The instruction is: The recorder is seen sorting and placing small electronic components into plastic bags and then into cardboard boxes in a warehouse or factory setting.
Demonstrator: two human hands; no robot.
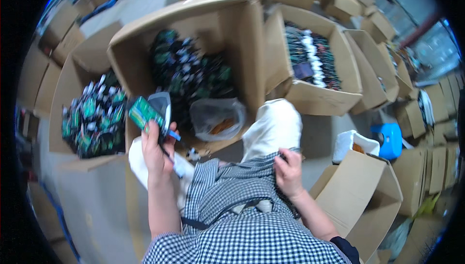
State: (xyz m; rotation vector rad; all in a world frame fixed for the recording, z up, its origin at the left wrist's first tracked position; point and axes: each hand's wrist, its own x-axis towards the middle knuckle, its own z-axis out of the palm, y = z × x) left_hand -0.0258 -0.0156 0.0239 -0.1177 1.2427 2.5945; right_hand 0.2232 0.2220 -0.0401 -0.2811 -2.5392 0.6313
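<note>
My left hand (157, 147) is closed around a green printed card (144, 113), raised over the near left corner of a large open carton. Beside the card is a grey, pale-rimmed curved piece (162, 104); whether the two are joined I cannot tell. A small blue strip (173, 135) sticks out by my fingers, and a thin dark strand hangs below the hand. My right hand (289, 173) is at my lap against the checked apron (242, 177), its fingers curled; anything inside them is hidden.
The large carton (189, 7) holds dark-and-green packaged goods (193, 70) and a clear bag (218, 118) with orange-brown pieces. Similar goods fill a left carton (94, 114). At right are a carton (322, 101) of packed rows, a blue stool (389, 140), a white foam box (345, 145) and an open-flapped carton (356, 186).
</note>
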